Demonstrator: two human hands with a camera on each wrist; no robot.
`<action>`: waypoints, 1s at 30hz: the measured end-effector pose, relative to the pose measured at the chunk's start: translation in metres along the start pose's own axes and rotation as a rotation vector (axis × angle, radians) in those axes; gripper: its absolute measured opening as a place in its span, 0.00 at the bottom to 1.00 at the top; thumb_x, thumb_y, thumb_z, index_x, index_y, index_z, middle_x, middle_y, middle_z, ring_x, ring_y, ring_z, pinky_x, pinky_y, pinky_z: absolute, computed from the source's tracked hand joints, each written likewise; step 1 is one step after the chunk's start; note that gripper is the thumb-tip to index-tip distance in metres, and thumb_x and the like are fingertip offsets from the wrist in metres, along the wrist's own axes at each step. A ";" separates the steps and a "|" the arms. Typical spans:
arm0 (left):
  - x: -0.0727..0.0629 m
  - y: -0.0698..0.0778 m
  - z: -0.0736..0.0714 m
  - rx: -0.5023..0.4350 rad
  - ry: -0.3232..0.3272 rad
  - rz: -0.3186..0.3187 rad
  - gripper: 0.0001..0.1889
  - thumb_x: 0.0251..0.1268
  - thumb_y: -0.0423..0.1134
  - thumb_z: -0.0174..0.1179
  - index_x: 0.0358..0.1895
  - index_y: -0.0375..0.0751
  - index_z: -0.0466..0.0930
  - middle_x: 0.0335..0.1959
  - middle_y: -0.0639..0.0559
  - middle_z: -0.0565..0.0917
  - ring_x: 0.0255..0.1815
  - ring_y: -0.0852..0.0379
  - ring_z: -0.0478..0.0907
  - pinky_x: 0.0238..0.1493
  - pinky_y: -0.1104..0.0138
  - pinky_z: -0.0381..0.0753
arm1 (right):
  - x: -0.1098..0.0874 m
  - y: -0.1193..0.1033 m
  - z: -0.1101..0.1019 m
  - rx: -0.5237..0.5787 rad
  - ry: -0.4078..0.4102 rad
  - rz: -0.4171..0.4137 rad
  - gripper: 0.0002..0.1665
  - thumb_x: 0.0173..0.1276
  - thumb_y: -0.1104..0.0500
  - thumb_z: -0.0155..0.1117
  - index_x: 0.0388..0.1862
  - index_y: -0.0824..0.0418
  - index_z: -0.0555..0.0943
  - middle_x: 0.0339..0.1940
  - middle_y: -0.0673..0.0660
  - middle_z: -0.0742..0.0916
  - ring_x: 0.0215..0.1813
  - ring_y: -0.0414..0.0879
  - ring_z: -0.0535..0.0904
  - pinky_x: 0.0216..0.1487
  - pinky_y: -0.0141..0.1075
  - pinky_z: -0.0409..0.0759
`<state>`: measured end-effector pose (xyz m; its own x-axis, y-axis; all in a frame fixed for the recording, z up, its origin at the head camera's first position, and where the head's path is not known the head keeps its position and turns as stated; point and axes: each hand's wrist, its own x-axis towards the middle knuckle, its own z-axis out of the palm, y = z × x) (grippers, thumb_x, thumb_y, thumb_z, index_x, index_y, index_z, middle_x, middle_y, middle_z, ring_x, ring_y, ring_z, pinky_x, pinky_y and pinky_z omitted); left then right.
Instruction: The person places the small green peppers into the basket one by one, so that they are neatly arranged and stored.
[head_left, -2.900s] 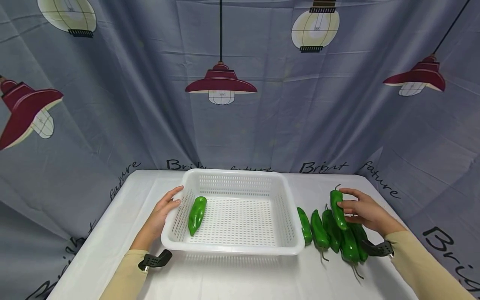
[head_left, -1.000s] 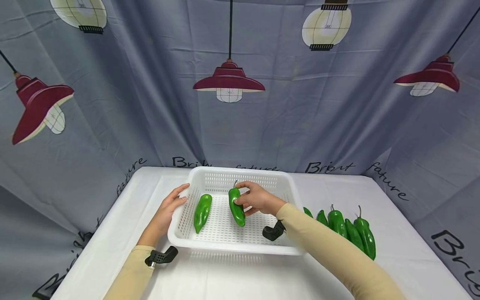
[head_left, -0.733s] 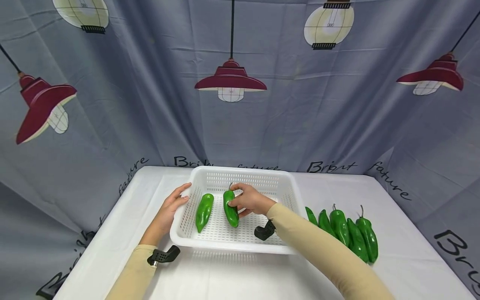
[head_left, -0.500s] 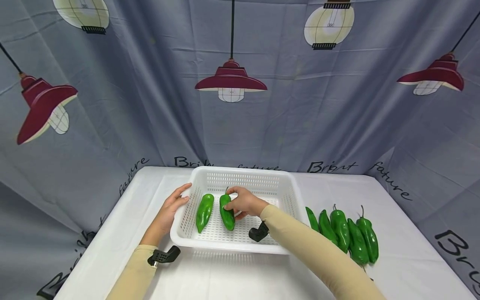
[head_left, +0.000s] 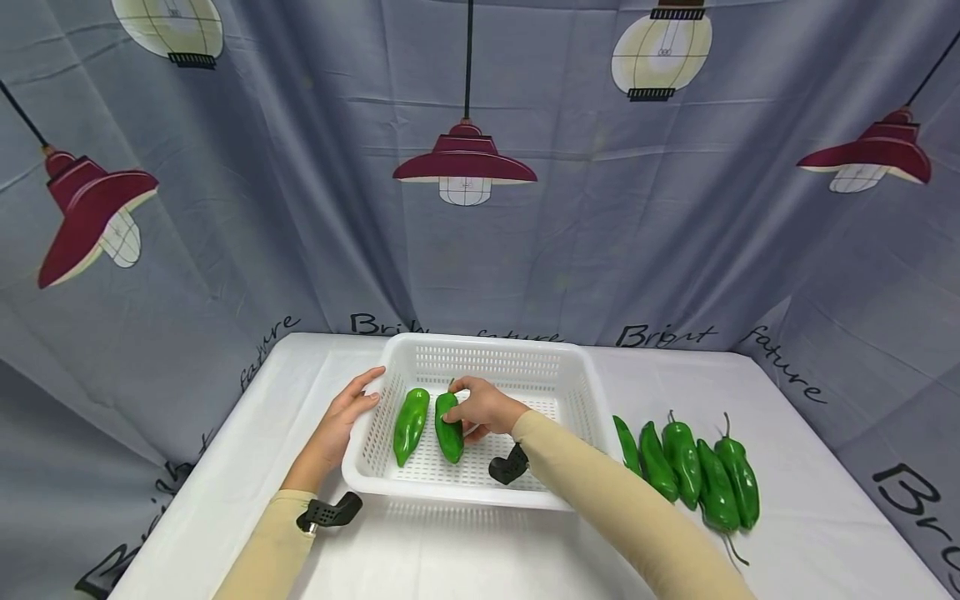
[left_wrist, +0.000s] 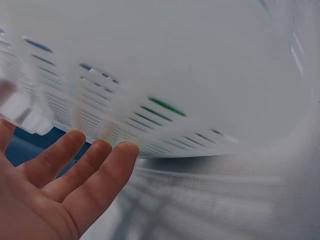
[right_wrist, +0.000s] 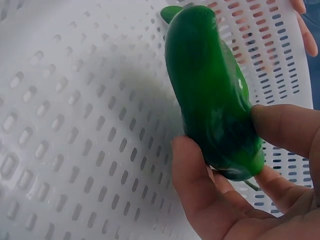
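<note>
A white perforated plastic basket point(head_left: 465, 495) stands on the table. My left hand point(head_left: 330, 429) touches its left side, and in the left wrist view the nearly straight fingers point(left_wrist: 102, 185) rest against the slotted outer wall. Inside the basket, my right hand point(head_left: 487, 408) pinches a green chili pepper point(head_left: 448, 429) between thumb and fingers. The right wrist view has this pepper point(right_wrist: 205, 90) just over the holed floor, its stem end toward the palm; whether it touches the floor I cannot tell. Another green pepper point(head_left: 411, 427) lies to its left along the basket's left wall.
Several more green peppers point(head_left: 681, 458) lie in a row on the white tablecloth point(head_left: 442, 554) right of the basket, partly behind the right sleeve point(head_left: 615, 500). A grey-blue curtain point(head_left: 525, 267) printed with lamps hangs behind the table.
My right hand has carried a pepper from the group on the right into the basket, then leftward beside the other pepper. The left hand has stayed at the basket's side.
</note>
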<state>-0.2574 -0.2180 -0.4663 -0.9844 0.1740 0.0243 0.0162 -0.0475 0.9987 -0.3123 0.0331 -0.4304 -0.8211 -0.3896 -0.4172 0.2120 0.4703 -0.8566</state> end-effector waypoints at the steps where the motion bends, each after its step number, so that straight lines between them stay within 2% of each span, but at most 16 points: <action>1: 0.000 0.000 0.000 -0.001 0.001 -0.001 0.29 0.83 0.40 0.44 0.81 0.43 0.52 0.76 0.33 0.62 0.56 0.62 0.81 0.54 0.69 0.84 | 0.000 0.000 0.000 0.003 -0.001 0.002 0.34 0.67 0.66 0.69 0.70 0.61 0.69 0.39 0.60 0.86 0.28 0.48 0.80 0.32 0.42 0.88; 8: 0.001 -0.001 0.000 -0.006 0.003 0.000 0.29 0.82 0.39 0.44 0.81 0.43 0.52 0.74 0.31 0.63 0.55 0.61 0.81 0.53 0.69 0.85 | 0.002 0.000 0.001 0.053 -0.015 0.014 0.34 0.67 0.69 0.67 0.71 0.63 0.68 0.39 0.58 0.85 0.31 0.48 0.81 0.32 0.39 0.88; 15: 0.002 -0.002 0.001 -0.004 0.007 0.005 0.28 0.82 0.39 0.44 0.81 0.42 0.52 0.73 0.31 0.64 0.54 0.62 0.81 0.52 0.69 0.84 | 0.003 0.001 0.001 0.055 -0.032 0.012 0.33 0.69 0.69 0.65 0.72 0.64 0.68 0.42 0.60 0.85 0.33 0.49 0.82 0.33 0.40 0.88; 21: 0.002 -0.001 0.001 -0.003 0.006 0.010 0.28 0.82 0.39 0.45 0.80 0.41 0.53 0.70 0.35 0.67 0.52 0.61 0.81 0.51 0.68 0.85 | 0.003 0.001 0.001 0.064 -0.042 0.000 0.33 0.69 0.70 0.64 0.71 0.65 0.68 0.41 0.60 0.84 0.34 0.49 0.82 0.34 0.41 0.89; 30: 0.001 -0.001 0.001 0.000 0.014 0.012 0.28 0.82 0.39 0.45 0.80 0.40 0.54 0.65 0.42 0.72 0.51 0.62 0.82 0.51 0.69 0.85 | 0.005 0.000 0.002 0.087 -0.019 -0.063 0.32 0.69 0.71 0.63 0.71 0.66 0.69 0.43 0.64 0.88 0.35 0.47 0.84 0.38 0.44 0.90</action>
<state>-0.2583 -0.2171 -0.4673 -0.9865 0.1600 0.0359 0.0282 -0.0499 0.9984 -0.3151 0.0297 -0.4335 -0.8244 -0.4312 -0.3667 0.2063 0.3745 -0.9040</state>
